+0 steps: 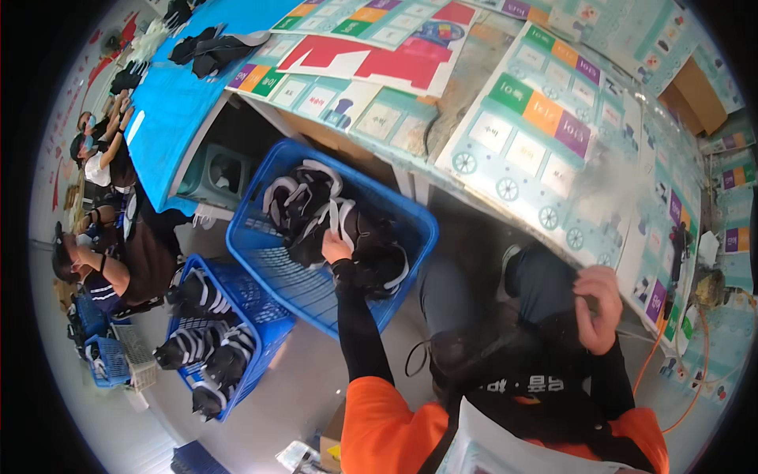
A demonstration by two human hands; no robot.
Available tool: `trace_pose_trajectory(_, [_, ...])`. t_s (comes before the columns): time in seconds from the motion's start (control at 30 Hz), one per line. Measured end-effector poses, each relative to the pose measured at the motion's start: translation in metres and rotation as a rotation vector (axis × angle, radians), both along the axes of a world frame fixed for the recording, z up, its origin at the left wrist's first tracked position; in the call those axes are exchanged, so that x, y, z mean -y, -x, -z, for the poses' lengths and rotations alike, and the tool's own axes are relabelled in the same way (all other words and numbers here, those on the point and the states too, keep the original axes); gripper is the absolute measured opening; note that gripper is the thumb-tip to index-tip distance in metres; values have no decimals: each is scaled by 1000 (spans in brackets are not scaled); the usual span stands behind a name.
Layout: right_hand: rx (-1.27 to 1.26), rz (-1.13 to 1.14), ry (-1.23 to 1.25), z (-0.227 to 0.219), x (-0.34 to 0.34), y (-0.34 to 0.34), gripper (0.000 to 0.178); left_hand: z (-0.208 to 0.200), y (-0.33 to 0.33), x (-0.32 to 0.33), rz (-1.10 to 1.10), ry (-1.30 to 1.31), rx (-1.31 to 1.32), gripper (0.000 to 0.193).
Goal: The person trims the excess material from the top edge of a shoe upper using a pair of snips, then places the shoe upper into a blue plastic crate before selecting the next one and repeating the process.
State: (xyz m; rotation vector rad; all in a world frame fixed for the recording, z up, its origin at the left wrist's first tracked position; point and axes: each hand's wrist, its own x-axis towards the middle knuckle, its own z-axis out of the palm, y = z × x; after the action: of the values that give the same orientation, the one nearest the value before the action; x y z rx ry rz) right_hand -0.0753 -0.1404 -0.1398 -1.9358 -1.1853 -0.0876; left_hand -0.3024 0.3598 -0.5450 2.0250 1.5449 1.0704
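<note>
My left hand (pixel 335 247) reaches down into a blue plastic basket (pixel 260 246) and grips a black-and-white shoe (pixel 369 251) lying in it. More black-and-white shoes (pixel 300 193) are piled in the same basket. My right hand (pixel 598 306) rests curled against my dark trousers on my right thigh, close to the table edge; whether it holds anything I cannot tell. Both arms wear black sleeves under an orange vest.
A second blue basket (pixel 268 312) with several black-and-white shoes stands lower left. A worktable (pixel 537 134) covered in printed colourful sheets runs across the top. Other people (pixel 110 261) sit at the far left beside small blue baskets. An orange cable (pixel 679 371) hangs at right.
</note>
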Motion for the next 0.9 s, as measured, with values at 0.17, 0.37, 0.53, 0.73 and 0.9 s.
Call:
trace_pose_trajectory(0.17, [-645, -287, 104, 39, -43, 1, 24, -155, 23, 106, 442, -280, -19, 24])
trace_pose_trajectory(0.37, [-1509, -312, 191, 90, -144, 34, 68, -271, 93, 255, 699, -483, -249, 37])
trace_pose_trajectory(0.53, [-865, -185, 133, 177, -162, 30, 47, -321, 96, 301, 911, -271, -216, 41])
trace_pose_trajectory(0.73, [-1037, -299, -129, 186, -129, 76, 39, -322, 103, 278, 559, 290, 400, 49])
trace_pose_trajectory(0.9, [-759, -277, -136, 142, -139, 100, 33, -318, 67, 268, 187, -225, 5, 16])
